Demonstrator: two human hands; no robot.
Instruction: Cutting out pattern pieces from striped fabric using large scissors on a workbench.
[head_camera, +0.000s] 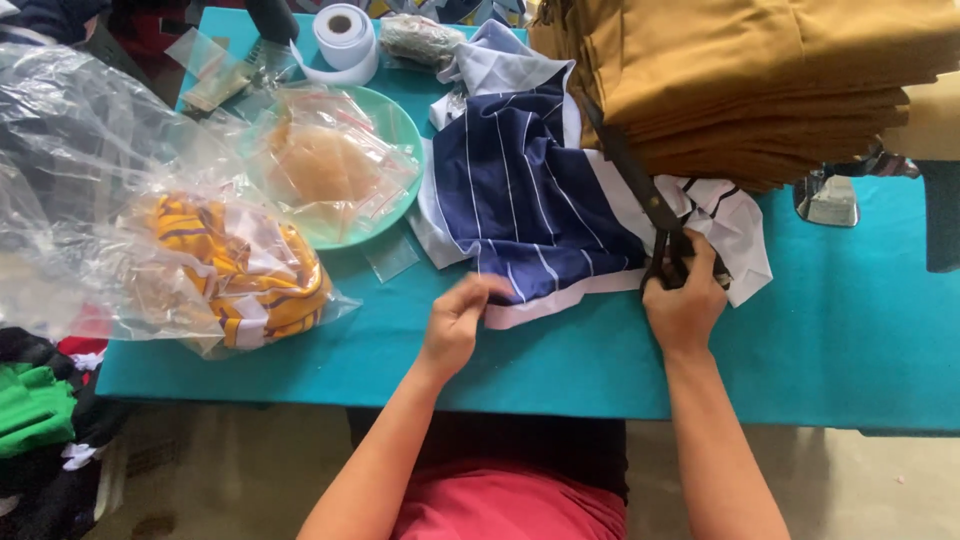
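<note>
On the teal table (850, 330), just near of the mustard fabric stack (760, 80), the navy striped garment (530, 200) is pinched at its near hem by the left hand (455, 325) while black scissors (645, 195) are gripped closed-fisted by the right hand (685, 300), so trimming is judged barely begun.

- Two bare forearms, no sleeves in view up to the bottom of the picture, reaching over the near edge of the tabletop (800, 350).
- Left hand (455, 325) without ring, watch, band or glove.
- Right hand (685, 300) likewise bare; wrist unadorned.
- Fingers (478, 290) ungloved; nails too small to judge.
- Red garment across the lap at the lower middle, smooth fabric, plain, no pattern visible.
- Dark, near-black cloth just above the red, under the tabletop's near edge; whether worn clothing or something else is unclear.
</note>
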